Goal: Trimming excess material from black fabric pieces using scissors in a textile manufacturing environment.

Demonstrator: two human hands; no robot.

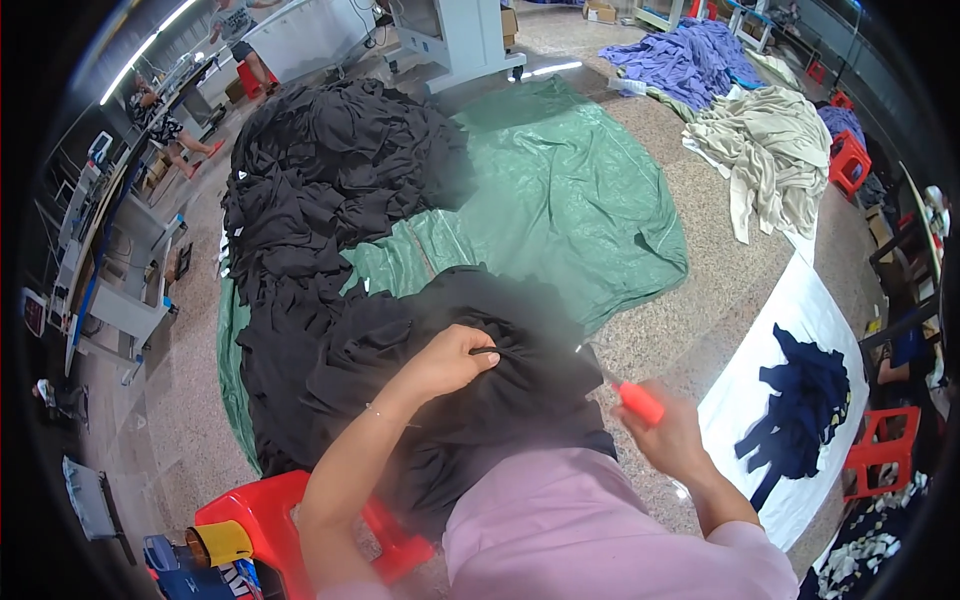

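Observation:
Black fabric (370, 350) lies bunched across my lap and runs on to the left. My left hand (450, 362) pinches a narrow fold or edge of it between thumb and fingers. To the right, just off the cloth, my right hand (672, 440) is closed round a red-handled tool (641, 403). A thin grey end points up and left from its handle, but motion blur hides what kind of tool it is. The two hands are apart.
A large black fabric heap (340, 150) sits on a green sheet (570, 190) ahead. At my lower left stands a red stool (265, 500) beside a yellow tape roll (225, 543). Navy pieces (800, 410) lie on a white sheet (730, 410) at right. Beige (770, 140) and purple piles (690, 60) lie beyond.

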